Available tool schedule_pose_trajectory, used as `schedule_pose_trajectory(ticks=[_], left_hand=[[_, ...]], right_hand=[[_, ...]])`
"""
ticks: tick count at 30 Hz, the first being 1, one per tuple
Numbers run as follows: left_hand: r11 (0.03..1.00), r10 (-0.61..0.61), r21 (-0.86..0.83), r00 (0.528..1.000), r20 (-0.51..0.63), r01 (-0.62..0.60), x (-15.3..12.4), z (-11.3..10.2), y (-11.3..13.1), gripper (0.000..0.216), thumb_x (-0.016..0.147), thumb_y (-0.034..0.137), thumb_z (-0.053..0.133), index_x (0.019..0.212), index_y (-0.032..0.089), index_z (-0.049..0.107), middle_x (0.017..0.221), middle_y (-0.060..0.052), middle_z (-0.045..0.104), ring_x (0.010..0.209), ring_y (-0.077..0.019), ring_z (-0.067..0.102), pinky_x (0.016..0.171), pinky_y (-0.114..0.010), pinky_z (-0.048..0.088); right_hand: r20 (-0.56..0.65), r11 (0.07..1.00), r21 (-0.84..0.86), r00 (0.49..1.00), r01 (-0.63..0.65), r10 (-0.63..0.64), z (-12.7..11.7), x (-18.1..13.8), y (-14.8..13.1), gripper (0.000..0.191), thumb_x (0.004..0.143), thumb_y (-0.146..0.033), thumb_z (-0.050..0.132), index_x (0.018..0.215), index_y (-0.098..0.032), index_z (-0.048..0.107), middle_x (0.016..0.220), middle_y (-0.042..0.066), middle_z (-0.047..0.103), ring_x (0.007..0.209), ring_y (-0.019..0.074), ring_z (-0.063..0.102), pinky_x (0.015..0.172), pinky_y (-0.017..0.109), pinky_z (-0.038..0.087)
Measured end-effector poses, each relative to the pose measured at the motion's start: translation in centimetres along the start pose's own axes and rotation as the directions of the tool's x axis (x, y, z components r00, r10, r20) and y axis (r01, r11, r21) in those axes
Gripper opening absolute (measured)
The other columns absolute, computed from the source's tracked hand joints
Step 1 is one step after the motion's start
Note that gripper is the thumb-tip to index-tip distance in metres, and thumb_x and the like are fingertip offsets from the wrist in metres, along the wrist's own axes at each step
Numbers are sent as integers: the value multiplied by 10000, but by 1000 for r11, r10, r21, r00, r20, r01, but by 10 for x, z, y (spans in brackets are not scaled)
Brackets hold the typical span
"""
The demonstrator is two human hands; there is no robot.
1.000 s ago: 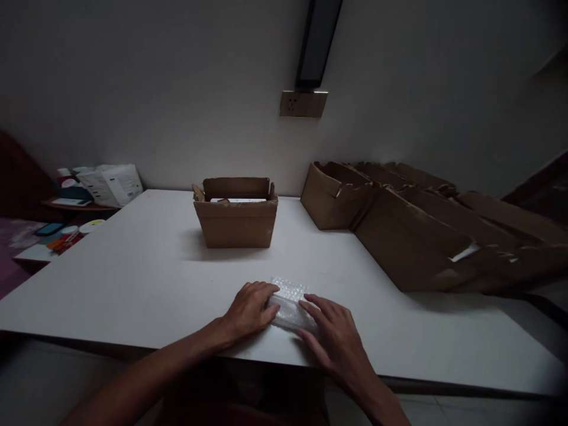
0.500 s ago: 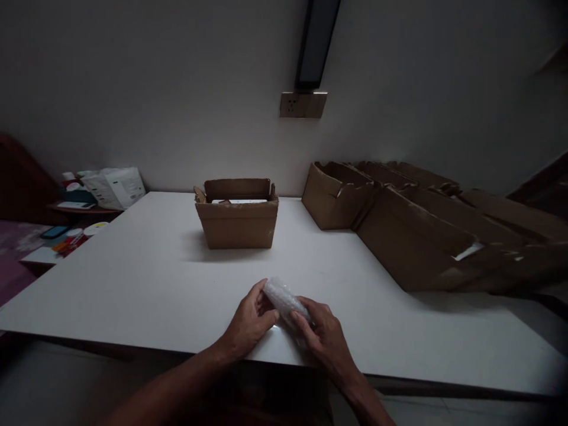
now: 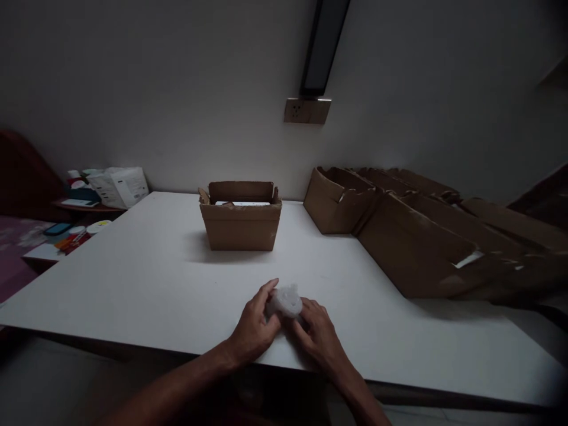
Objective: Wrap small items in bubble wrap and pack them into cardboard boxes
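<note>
Bubble-wrap bundle [image 3: 286, 302] | on desk [image 3: 146, 278], well in front of open carton [image 3: 240, 216] | left hand [image 3: 255, 325], right hand [image 3: 320, 334]: grips closed around it | step: likely rolling wrap tight | next: keep firm hold on loose end

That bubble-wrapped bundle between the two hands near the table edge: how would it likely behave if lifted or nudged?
The bubble-wrapped bundle looks soft and probably light, as the left hand and right hand hold it with fingertips only. Rolled into a rounded shape, it may roll on the smooth white table. The plastic wrap could spring open once released.
</note>
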State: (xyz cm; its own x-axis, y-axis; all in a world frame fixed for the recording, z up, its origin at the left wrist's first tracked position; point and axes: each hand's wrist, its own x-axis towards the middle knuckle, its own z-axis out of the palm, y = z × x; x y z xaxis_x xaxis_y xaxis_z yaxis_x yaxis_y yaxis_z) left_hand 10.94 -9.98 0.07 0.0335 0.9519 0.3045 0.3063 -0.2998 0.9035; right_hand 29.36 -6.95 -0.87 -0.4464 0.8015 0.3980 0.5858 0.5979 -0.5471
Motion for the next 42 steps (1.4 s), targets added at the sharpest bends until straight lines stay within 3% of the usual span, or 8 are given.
schedule_pose_trajectory(ticks=[3, 10, 17, 21, 25, 33, 36, 42], left_hand=[[994, -105, -39, 994, 39, 107, 4, -2, -3, 561, 842, 176, 568, 1390, 173, 451, 1233, -112, 646, 1072, -226, 618, 971, -393, 505], [991, 92, 85, 987, 133, -104, 3, -2, 5, 617, 816, 134, 560, 1418, 206, 444, 1349, -106, 597, 1177, -249, 576, 1035, -408, 451], [984, 116, 116, 982, 152, -134, 2, -1, -1, 651, 764, 110, 571, 1403, 174, 465, 1352, -123, 594, 1203, -266, 560, 1061, -429, 425], [999, -18, 52, 984, 175, 9, 4, -7, 0, 760, 698, 148, 656, 1426, 159, 436, 1313, -139, 600, 1163, -276, 572, 1004, -409, 463], [989, -105, -75, 961, 254, 128, 6, -9, 1, 739, 673, 139, 653, 1389, 166, 475, 1261, -97, 625, 1107, -245, 593, 965, -348, 466], [995, -61, 96, 945, 320, 32, 10, -18, -4, 402, 651, 88, 533, 1018, 185, 666, 908, -4, 695, 805, -171, 604, 746, -261, 450], [980, -20, 193, 939, 344, -50, 10, -22, -6, 458, 650, 87, 550, 1081, 201, 658, 1033, -34, 713, 917, -213, 622, 856, -309, 460], [967, 100, 180, 920, 379, -180, 23, -45, 1, 444, 715, 230, 692, 1155, 205, 642, 1075, -71, 697, 964, -241, 635, 896, -370, 501]], right_hand=[[-9, 1000, 6, 1000, -22, 22, 0, -3, 8, 332, 848, -320, 606, 1158, -211, 660, 1219, 117, 680, 1120, 291, 629, 917, 459, 516], [61, 964, 255, 997, -71, 57, -23, 2, -4, 780, 798, -392, 693, 1487, -222, 370, 1462, 151, 503, 1265, 298, 553, 1001, 427, 505], [-76, 936, 320, 981, -144, 177, -16, 9, -8, 507, 769, -337, 693, 1249, -226, 574, 1182, 89, 677, 1071, 251, 652, 913, 359, 549], [-82, 901, 399, 973, -168, 218, -21, 12, -11, 221, 797, -363, 677, 955, -214, 643, 863, 38, 693, 788, 205, 671, 725, 288, 571], [-93, 855, 484, 960, -189, 265, -23, 15, -14, 237, 808, -405, 677, 927, -206, 628, 786, 24, 665, 710, 188, 648, 636, 260, 554], [108, 915, 342, 976, -214, 188, -35, 19, -10, 577, 766, -447, 690, 1287, -221, 590, 1078, 98, 713, 968, 266, 691, 828, 353, 578], [176, 958, 223, 974, -181, 143, -39, 21, -10, 480, 767, -479, 688, 1173, -224, 678, 1126, 106, 719, 1017, 292, 682, 871, 385, 563], [114, 972, 169, 982, -166, 148, -40, 29, -15, 280, 842, -470, 609, 919, -217, 701, 805, 31, 726, 686, 204, 674, 659, 287, 563]])
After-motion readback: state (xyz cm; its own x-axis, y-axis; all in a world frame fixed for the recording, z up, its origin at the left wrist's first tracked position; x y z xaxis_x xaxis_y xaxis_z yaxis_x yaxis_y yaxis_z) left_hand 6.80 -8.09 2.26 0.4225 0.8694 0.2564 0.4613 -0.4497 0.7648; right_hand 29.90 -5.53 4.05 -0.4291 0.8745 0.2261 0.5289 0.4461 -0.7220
